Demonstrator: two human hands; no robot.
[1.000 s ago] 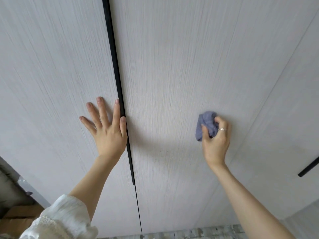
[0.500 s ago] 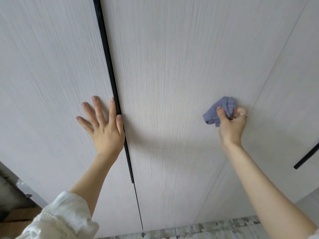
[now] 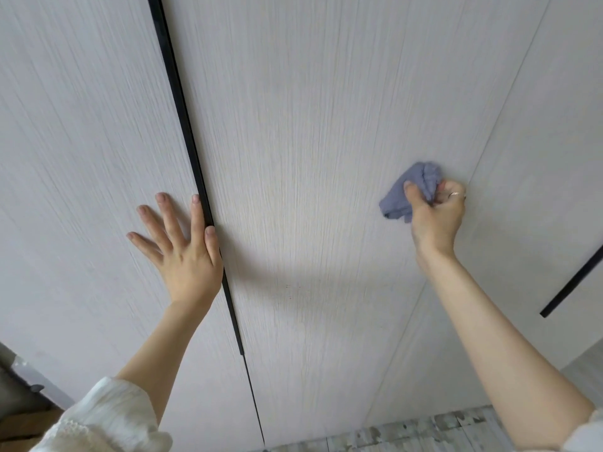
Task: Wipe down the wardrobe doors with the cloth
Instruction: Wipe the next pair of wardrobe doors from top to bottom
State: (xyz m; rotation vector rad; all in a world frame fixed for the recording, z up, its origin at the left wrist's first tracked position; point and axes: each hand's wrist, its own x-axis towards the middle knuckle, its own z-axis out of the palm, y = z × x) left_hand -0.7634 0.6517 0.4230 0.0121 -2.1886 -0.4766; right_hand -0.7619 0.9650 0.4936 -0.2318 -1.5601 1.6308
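Pale wood-grain wardrobe doors fill the view. My right hand (image 3: 435, 213) grips a crumpled blue-grey cloth (image 3: 409, 192) and presses it against the middle door (image 3: 310, 125), close to that door's right seam. My left hand (image 3: 182, 243) lies flat on the left door (image 3: 81, 158), fingers spread, its thumb along the black handle strip (image 3: 182, 102) between the two doors. A ring shows on a finger of my right hand.
A third door panel (image 3: 538, 141) stands to the right with another black handle strip (image 3: 574, 282). Mottled grey floor (image 3: 424, 429) shows at the bottom. A dark gap with a wooden surface (image 3: 19, 422) sits at the lower left beside the wardrobe.
My right hand has carried the cloth rightward and upward across the middle door toward its right seam. My left hand has stayed flat on the left door.
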